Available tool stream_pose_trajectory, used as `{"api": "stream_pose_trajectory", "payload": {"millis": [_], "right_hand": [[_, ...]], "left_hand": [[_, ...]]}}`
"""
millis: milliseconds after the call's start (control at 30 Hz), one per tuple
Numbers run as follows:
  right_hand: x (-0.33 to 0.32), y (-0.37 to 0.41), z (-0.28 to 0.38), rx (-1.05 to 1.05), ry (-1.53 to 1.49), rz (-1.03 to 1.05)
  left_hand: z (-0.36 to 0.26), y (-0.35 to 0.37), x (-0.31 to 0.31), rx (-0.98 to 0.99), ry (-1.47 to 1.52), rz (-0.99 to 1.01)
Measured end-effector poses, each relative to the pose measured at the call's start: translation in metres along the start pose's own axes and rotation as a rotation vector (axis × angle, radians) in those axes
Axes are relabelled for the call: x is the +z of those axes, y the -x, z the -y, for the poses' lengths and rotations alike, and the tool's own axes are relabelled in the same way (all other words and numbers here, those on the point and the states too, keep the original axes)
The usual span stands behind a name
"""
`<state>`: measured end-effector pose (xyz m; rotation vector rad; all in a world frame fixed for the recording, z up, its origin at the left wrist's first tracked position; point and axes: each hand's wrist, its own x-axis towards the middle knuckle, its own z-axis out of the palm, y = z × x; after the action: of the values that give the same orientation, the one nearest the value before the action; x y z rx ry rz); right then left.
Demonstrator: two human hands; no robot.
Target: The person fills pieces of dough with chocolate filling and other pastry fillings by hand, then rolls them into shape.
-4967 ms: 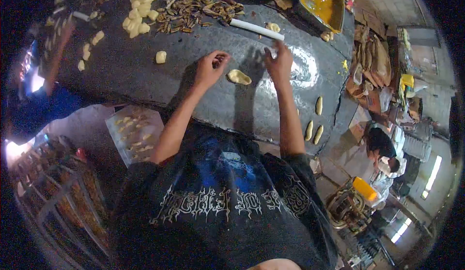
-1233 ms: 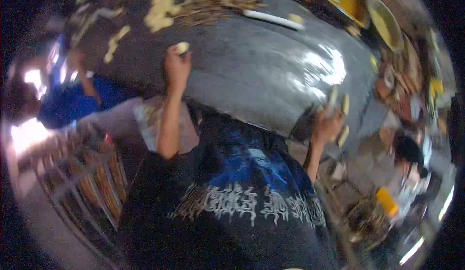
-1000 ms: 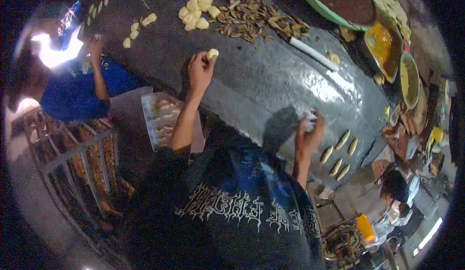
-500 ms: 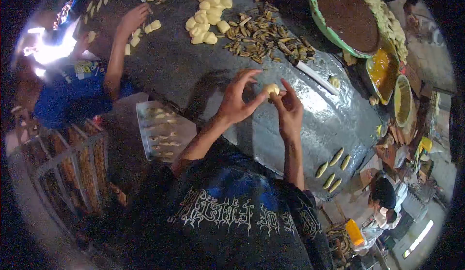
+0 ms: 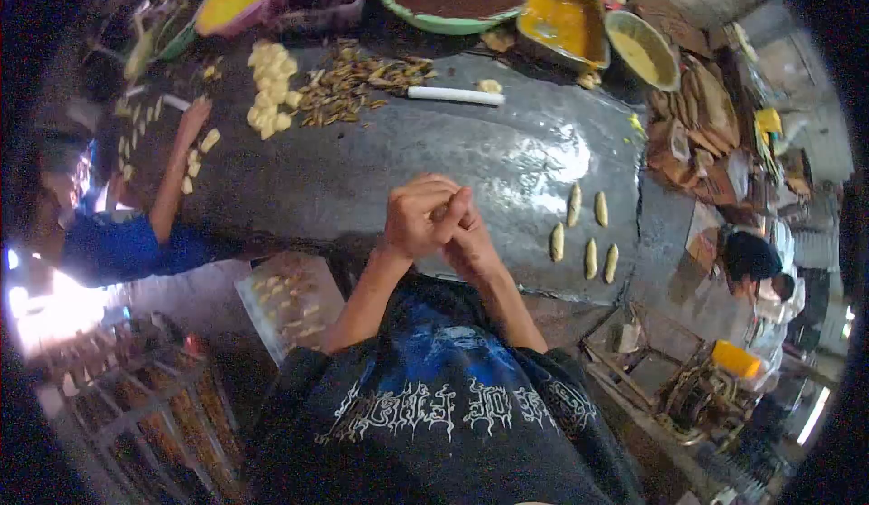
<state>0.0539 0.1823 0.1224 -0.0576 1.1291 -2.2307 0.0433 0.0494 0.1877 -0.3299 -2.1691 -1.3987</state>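
Note:
My left hand (image 5: 412, 215) and my right hand (image 5: 468, 241) are closed against each other above the table (image 5: 335, 170), in front of my chest. The piece of dough seen between my fingers earlier is hidden inside them now. To their right lie several long shaped dough pieces (image 5: 558, 242). Beyond my hands, a white rolling pin (image 5: 455, 96) rests beside a heap of brown strips (image 5: 353, 84), which look like sliced fruit. A cluster of pale dough lumps (image 5: 270, 89) sits left of that heap.
A green-rimmed bowl (image 5: 425, 21) of brown filling, a container (image 5: 588, 51) of orange liquid and a yellowish bowl (image 5: 665, 71) line the far edge. At left, a co-worker's arm (image 5: 172, 179) reaches over the table. A tray (image 5: 262, 315) and metal rack (image 5: 136, 405) stand lower left.
My hands have come together and closed over the dough, which showed between my fingertips before. My view has turned, so the table's far edge and more bowls show.

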Motion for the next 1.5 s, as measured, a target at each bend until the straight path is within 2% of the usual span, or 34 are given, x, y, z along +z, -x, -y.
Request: {"api": "stream_pose_trajectory", "payload": {"millis": [67, 200, 300, 367, 433, 500, 667, 767, 833, 867, 933, 967, 1000, 1067, 1100, 1133, 1167, 1200, 1233, 1333, 1467, 1500], "right_hand": [[-0.017, 0.007, -0.009, -0.054, 0.012, -0.011], [-0.016, 0.018, 0.027, -0.189, 0.145, -0.083], [-0.019, 0.01, 0.071, -0.238, 0.308, -0.075], [-0.008, 0.006, 0.097, -0.3, 0.361, -0.089], [-0.004, -0.008, 0.102, -0.55, 0.636, -0.198], [-0.012, -0.025, 0.101, -0.798, 0.995, -0.321], [-0.047, -0.085, 0.089, -0.646, 1.167, -0.396], [-0.085, -0.162, 0.091, -0.434, 1.245, -0.518], [-0.123, -0.226, 0.085, -0.629, 1.594, -0.535], [-0.135, -0.253, 0.085, -0.573, 1.714, -0.499], [-0.175, -0.293, 0.085, -0.317, 2.078, -0.133], [-0.208, -0.313, 0.069, -0.476, 1.691, -0.318], [-0.193, -0.318, 0.084, -0.343, 1.91, -0.261], [-0.21, -0.321, 0.098, -0.166, 1.883, -0.262], [-0.167, -0.294, 0.113, -0.335, 1.892, -0.262], [-0.187, -0.3, 0.113, -0.227, 1.688, -0.498], [-0.198, -0.293, 0.119, -0.217, 1.57, -0.562], [-0.215, -0.281, 0.12, -0.245, 1.119, -0.599], [-0.224, -0.272, 0.117, -0.365, 0.735, -0.593], [-0.198, -0.232, 0.118, -0.539, 0.71, -0.58], [-0.098, -0.177, 0.075, -0.453, 1.071, -0.496], [-0.07, -0.159, 0.058, -0.343, 1.205, -0.464]], "left_hand": [[-0.013, 0.006, 0.01, -0.047, 0.018, 0.02], [-0.02, 0.013, 0.016, -0.072, 0.048, -0.025], [-0.016, 0.024, 0.01, -0.264, 0.072, -0.231], [-0.012, 0.026, -0.005, -0.293, 0.107, -0.277], [-0.003, 0.026, -0.021, -0.371, 0.211, -0.341], [0.02, 0.029, -0.039, -0.418, 0.167, -0.341], [0.071, 0.042, -0.081, -0.581, 0.089, -0.385], [0.106, 0.046, -0.105, -0.697, 0.118, -0.378], [0.131, 0.048, -0.123, -0.739, 0.105, -0.342], [0.143, 0.045, -0.13, -0.762, 0.126, -0.326], [0.163, 0.039, -0.143, -0.831, 0.16, -0.302], [0.172, 0.036, -0.15, -0.769, 0.091, -0.26], [0.182, 0.032, -0.158, -0.711, 0.017, -0.223], [0.193, 0.021, -0.175, -0.652, -0.128, -0.177], [0.196, 0.016, -0.181, -0.693, -0.107, -0.172], [0.2, 0.01, -0.185, -0.72, -0.083, -0.165], [0.208, 0.008, -0.185, -0.735, -0.015, -0.181], [0.217, 0.008, -0.183, -0.742, 0.055, -0.193], [0.221, 0.01, -0.179, -0.745, 0.129, -0.197], [0.223, 0.004, -0.159, -0.775, 0.078, -0.122], [0.166, -0.032, -0.108, -0.661, 0.202, -0.032], [0.149, -0.039, -0.094, -0.633, 0.227, -0.027]]}}
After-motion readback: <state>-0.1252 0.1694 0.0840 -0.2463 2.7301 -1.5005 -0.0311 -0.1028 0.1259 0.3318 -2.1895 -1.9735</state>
